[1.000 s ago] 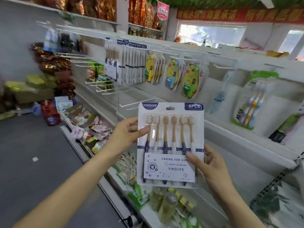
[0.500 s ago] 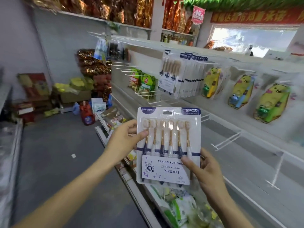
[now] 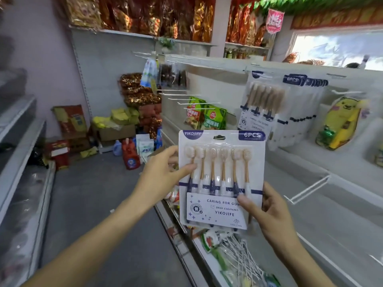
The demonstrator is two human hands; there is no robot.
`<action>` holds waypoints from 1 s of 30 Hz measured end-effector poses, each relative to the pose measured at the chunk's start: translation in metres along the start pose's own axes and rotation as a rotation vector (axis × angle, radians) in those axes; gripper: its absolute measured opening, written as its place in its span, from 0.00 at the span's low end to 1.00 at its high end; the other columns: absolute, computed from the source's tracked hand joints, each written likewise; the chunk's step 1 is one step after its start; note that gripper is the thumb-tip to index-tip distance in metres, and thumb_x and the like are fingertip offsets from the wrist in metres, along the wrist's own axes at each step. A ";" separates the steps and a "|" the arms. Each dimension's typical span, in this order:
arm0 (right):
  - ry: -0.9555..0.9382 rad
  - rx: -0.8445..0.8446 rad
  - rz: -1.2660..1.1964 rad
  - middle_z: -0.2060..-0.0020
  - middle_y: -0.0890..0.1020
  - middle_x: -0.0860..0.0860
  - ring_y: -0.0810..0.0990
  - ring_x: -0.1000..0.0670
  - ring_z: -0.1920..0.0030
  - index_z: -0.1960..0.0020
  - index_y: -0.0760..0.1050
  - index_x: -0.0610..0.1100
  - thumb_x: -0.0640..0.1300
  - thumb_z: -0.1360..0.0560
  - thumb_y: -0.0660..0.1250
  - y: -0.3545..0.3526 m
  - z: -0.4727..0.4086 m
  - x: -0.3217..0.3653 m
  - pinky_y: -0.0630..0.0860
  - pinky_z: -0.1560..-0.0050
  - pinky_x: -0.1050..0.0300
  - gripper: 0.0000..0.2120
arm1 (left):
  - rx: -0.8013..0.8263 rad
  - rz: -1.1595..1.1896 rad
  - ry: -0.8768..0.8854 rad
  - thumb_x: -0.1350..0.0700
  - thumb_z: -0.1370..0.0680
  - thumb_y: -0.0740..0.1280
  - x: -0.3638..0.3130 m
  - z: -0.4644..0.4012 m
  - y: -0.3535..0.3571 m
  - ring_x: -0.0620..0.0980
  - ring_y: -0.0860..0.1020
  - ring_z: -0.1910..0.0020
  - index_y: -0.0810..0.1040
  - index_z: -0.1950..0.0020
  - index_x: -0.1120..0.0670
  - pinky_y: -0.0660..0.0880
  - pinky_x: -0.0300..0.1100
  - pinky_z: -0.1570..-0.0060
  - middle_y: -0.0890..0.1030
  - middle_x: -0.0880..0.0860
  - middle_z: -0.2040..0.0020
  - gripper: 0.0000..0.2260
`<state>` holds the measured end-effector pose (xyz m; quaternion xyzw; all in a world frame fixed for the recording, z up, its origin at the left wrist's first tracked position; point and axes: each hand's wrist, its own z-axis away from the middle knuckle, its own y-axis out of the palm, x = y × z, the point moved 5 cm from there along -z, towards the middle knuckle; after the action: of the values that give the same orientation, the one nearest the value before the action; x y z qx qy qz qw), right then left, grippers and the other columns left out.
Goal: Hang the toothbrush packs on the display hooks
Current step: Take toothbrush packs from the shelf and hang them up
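Pack: toothbrush pack [image 3: 221, 179], upright, below-left of hung packs [image 3: 267, 106]; nearer them than a second ago.
Left hand [image 3: 163, 175]: pinching pack's left edge.
Right hand [image 3: 269, 212]: gripping lower right corner.
Status: unhung; hang hole free.

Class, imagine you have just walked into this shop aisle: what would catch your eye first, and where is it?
First, the toothbrush pack held upright in the middle, the left hand pinching its left edge and the right hand gripping its lower right corner. Behind it, upper right, a row of hung packs fills a hook beside a yellow bear-shaped pack. Shiny red and gold bags line the top shelf.
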<state>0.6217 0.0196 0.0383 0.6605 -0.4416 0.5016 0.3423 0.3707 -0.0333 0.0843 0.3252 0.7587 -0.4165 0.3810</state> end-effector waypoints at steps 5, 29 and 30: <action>-0.069 -0.063 0.034 0.49 0.87 0.48 0.86 0.47 0.50 0.40 0.77 0.44 0.37 0.26 0.71 0.006 -0.059 -0.005 0.83 0.53 0.55 0.15 | 0.017 -0.044 0.067 0.40 0.28 0.73 0.007 -0.070 -0.004 0.39 0.83 0.53 0.76 0.37 0.38 0.82 0.51 0.51 0.84 0.37 0.49 0.19; -0.238 -0.709 0.311 0.50 0.87 0.50 0.86 0.51 0.50 0.41 0.78 0.44 0.38 0.25 0.70 0.010 -0.153 0.032 0.82 0.54 0.59 0.13 | 0.514 0.321 0.314 0.52 0.28 0.76 -0.008 -0.306 0.074 0.54 0.85 0.59 0.79 0.45 0.51 0.83 0.52 0.64 0.87 0.49 0.55 0.14; -0.240 -0.725 0.327 0.49 0.87 0.51 0.86 0.51 0.49 0.40 0.78 0.44 0.38 0.24 0.70 0.011 -0.155 0.033 0.82 0.53 0.59 0.13 | 0.520 0.330 0.320 0.51 0.28 0.76 -0.008 -0.310 0.077 0.52 0.85 0.59 0.79 0.45 0.51 0.83 0.50 0.65 0.87 0.49 0.55 0.15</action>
<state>0.5591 0.1461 0.1110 0.4722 -0.7253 0.2809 0.4148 0.3418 0.2723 0.1744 0.5909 0.6145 -0.4724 0.2237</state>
